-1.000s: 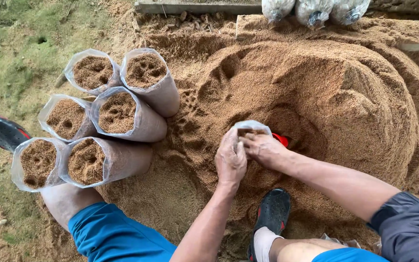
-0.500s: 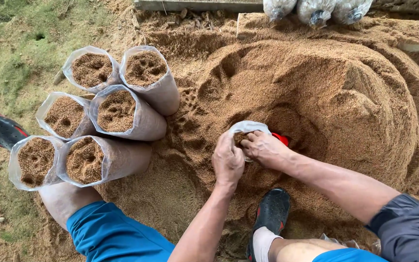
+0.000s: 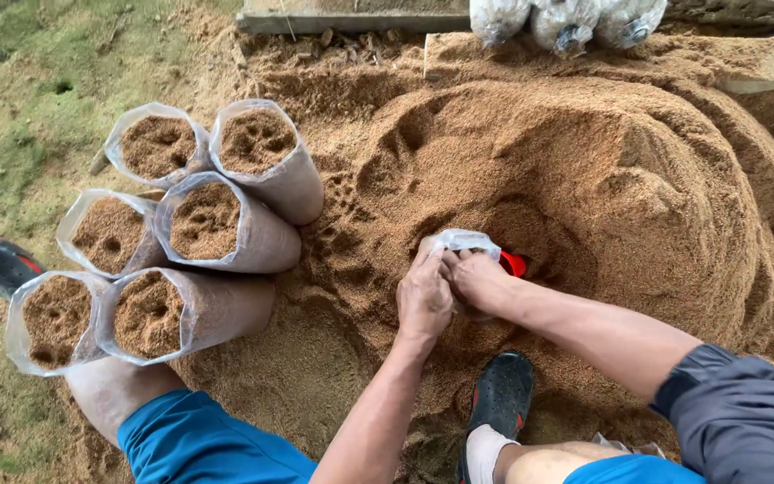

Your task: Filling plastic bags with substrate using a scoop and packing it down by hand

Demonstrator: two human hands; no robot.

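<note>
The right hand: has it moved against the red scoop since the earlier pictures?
No. The right hand stays at the clear bag's mouth, just left of the red scoop, as before.

Soft, even daylight, sharp pic, wide-angle bend at the edges

Bright but diffuse light, no hard sun patches & no glare spots; only faint sheen on the clear plastic of the filled bags (image 3: 226, 224). Shadows soft and short: dark hollows in the sawdust heap (image 3: 584, 179), a dim pocket under the left hand (image 3: 425, 300) and right hand (image 3: 477, 280), shade beneath the forearms at the bottom edge. Focus crisp across the middle, grain texture clear. Slight softness & stretch toward the corners, esp. grass at top left and the sleeve at bottom right. No motion blur to speak of
</note>
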